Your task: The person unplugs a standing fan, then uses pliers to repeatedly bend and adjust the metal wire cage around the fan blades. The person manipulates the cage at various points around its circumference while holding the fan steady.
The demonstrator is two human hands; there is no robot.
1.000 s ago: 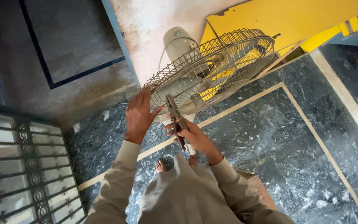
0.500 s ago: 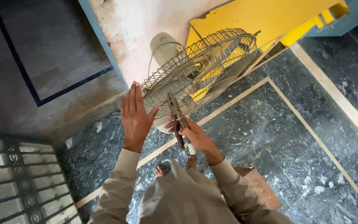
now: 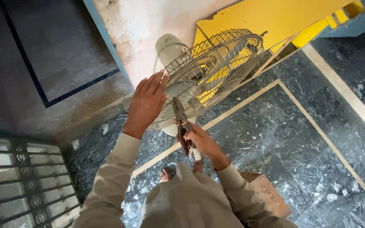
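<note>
A pedestal fan with a round wire guard (image 3: 216, 67) and a pale motor housing (image 3: 168, 45) stands in front of me, its face tilted up. My left hand (image 3: 146, 103) lies flat against the left rim of the guard, fingers spread. A pair of dark pliers (image 3: 181, 122) is gripped in my right hand (image 3: 199, 139), their nose touching the lower edge of the guard. The fan blades show dimly behind the wires.
A yellow board (image 3: 267, 17) leans on the stained wall behind the fan. The floor is dark marble with pale inlay strips (image 3: 317, 126). An ornate metal grille (image 3: 17, 181) lies at lower left, a reddish block (image 3: 271, 194) by my right side, a bare foot (image 3: 165, 174) below.
My left hand has flattened and slid up along the guard's rim. The pliers have stayed at the lower edge. The view has shifted, so the fan sits higher and further right.
</note>
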